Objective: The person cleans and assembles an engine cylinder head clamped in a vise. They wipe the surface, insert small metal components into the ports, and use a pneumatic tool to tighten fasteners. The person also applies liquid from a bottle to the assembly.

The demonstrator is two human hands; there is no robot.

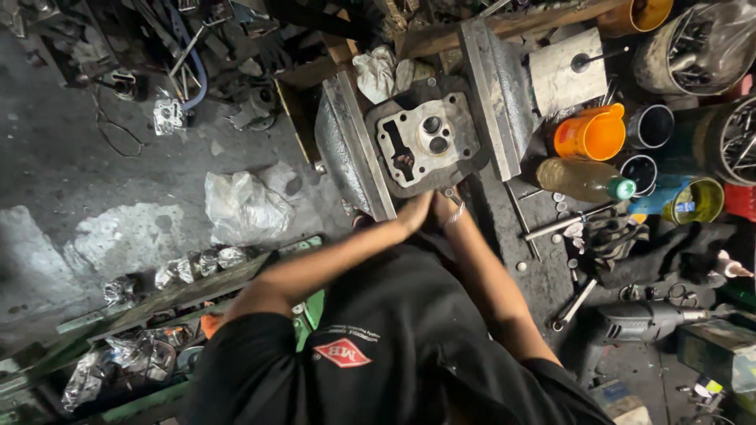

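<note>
Left hand: the left hand [415, 212] is pressing against the near edge of the metal engine part [425, 142]; whether its fingers are clenched or released I cannot tell, since they are tucked against the right hand.
Right hand: the right hand [447, 211] is sitting just beside the left, touching it, at the same near edge; its fingers are curled, but what they are grasping is hidden.
Engine part: it is lying flat, just beyond the fingers, on a dark plate between two grey metal rails [358, 149], with its pale face and round holes turned up.
Edges: the rails are hemming the part in on both sides of the fingers; the near edge, where the fingers are, is staying open.
Rag: a crumpled white rag [378, 72] is lying past the far edge of the part, well beyond the fingers.
Right of the fingers: an orange jug [591, 134], a plastic bottle [587, 179] lying on its side and loose tools are crowding the worktop [543, 267].
Left of the fingers: the grey floor [71, 173] is giving more room, with a crumpled plastic bag [244, 206] on it.
</note>
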